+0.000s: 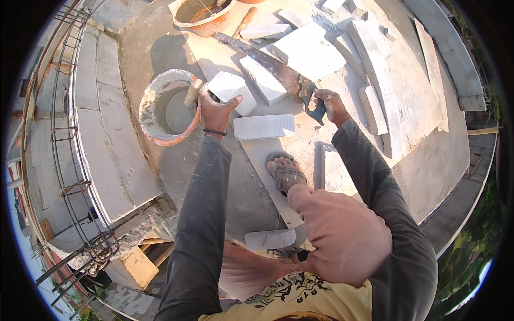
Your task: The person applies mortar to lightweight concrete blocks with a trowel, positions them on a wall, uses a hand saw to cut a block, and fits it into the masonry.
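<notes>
Right hand (pixel 334 108) grips dark-handled rusty steel handsaw (pixel 270 65); left hand (pixel 215 113) at chunky white block (pixel 231 85), can't tell if gripping.

Beneath us we have a grey concrete floor (pixel 243 198) with a thin, pale board (pixel 270 187) laid flat on it. An orange-and-white bucket (pixel 147 125) stands on the concrete, and an orange tub (pixel 206 28) sits farther off. We see white blocks (pixel 265 127) strewn about, and our sandalled foot (pixel 285 170) rests on the board.
</notes>
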